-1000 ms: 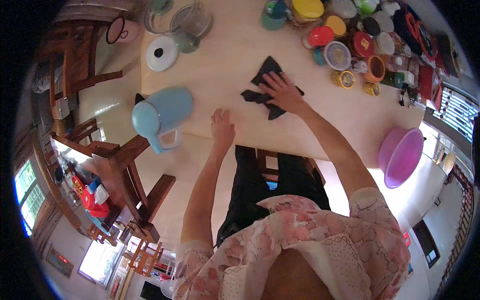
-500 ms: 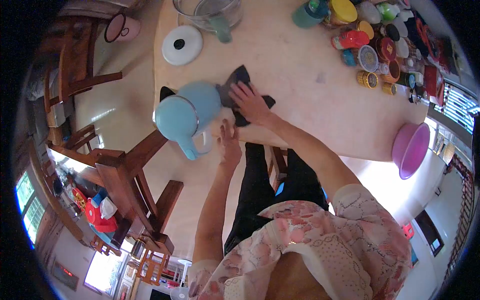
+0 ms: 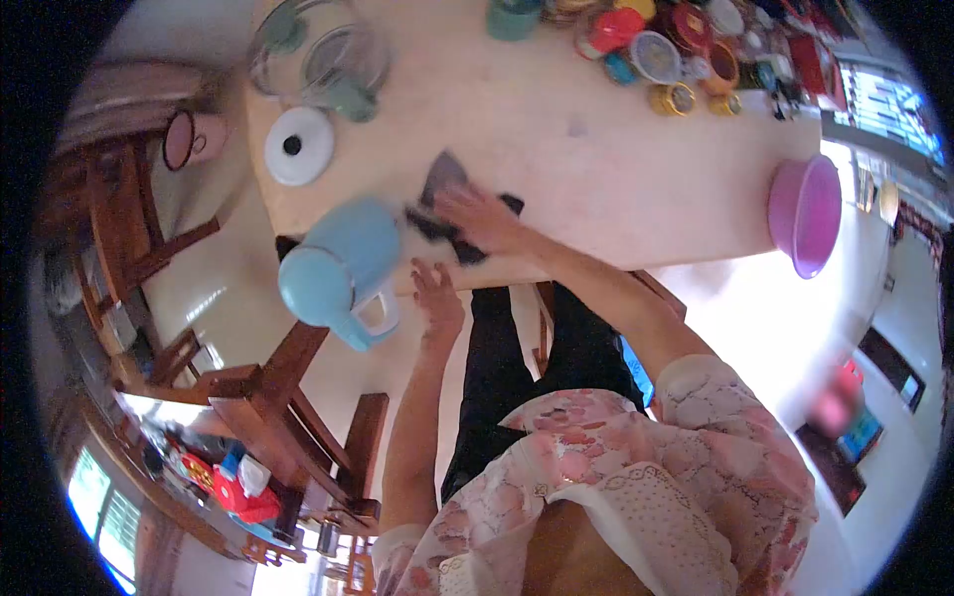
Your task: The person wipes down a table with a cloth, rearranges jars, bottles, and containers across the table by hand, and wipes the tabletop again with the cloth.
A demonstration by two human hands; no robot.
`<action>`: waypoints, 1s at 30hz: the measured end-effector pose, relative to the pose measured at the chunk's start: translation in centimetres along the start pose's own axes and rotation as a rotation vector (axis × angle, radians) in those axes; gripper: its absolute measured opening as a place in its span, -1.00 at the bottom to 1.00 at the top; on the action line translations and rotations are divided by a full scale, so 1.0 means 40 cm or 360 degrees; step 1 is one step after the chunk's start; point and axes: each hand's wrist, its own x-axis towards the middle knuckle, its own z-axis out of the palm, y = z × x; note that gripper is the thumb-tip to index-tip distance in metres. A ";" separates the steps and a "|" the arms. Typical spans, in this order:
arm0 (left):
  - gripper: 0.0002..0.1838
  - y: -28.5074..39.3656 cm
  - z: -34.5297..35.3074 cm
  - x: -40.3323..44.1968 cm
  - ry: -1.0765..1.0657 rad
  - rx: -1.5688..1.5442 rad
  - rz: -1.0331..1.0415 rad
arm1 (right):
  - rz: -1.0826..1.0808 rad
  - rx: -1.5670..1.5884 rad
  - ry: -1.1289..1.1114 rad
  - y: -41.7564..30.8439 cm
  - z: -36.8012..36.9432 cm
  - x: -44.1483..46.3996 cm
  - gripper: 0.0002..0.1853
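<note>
Flat on a dark cloth (image 3: 444, 179) lies my right hand (image 3: 480, 219), its fingers stretched over the cloth and somewhat blurred. The cloth is spread on the pale table (image 3: 616, 189) near its front edge. My left hand (image 3: 437, 296) is at that edge, fingers apart and holding nothing, between the cloth and a light blue jug (image 3: 350, 256). The jug stands at the table's left front corner with its handle toward me. Behind it sits a white lid (image 3: 306, 159) with a black knob.
Glass bowls (image 3: 343, 65) stand at the back left. Several jars and tins (image 3: 656, 58) crowd the back right, and a purple basin (image 3: 803, 217) is at the right end. Wooden furniture (image 3: 283, 397) stands on the floor at left.
Over the last second my right hand and the cloth have moved left across the table, toward the jug. My left hand remains near the front edge. The view has also shifted.
</note>
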 end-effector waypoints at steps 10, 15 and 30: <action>-0.25 0.112 -0.086 0.024 -0.0153 0.0225 -0.0259 | 0.1820 -0.0677 0.0305 0.476 -0.276 -0.668 -0.38; -0.20 0.316 -0.143 0.078 0.0058 -0.0191 0.0246 | 0.1998 -0.0224 0.0239 0.347 -0.261 -0.605 -0.36; -0.05 0.640 -0.185 0.144 -0.0240 -0.0044 0.0480 | 0.1894 -0.0689 0.0403 0.972 -0.510 -1.005 -0.38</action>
